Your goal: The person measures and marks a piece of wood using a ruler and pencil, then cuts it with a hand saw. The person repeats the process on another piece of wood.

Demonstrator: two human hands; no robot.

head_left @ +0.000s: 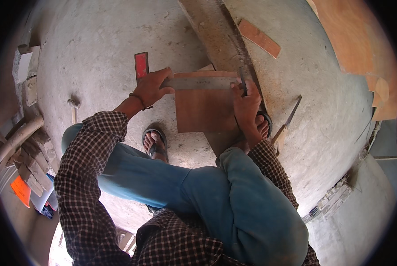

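Observation:
A flat reddish-brown plywood piece [203, 113] lies in front of me, over a long wooden beam [211, 31]. Across its far edge rests a steel blade [203, 83], which looks like that of a try square. Beyond my left hand a red stock [141, 64] sticks out, and the hand hides where the two meet. My left hand [153, 88] is closed on the blade's left end. At the blade's right end, my right hand [247, 99] pinches a slim dark marking tool [242, 82], seemingly a pencil, its tip near the blade.
A narrow wood offcut [259, 38] lies beyond the beam. Right of my foot is a long-bladed tool [289, 117] with a wooden handle. A hammer [73, 108] stands left. Plywood sheets [353, 35] cover the far right; scrap wood [29, 164] is piled at left.

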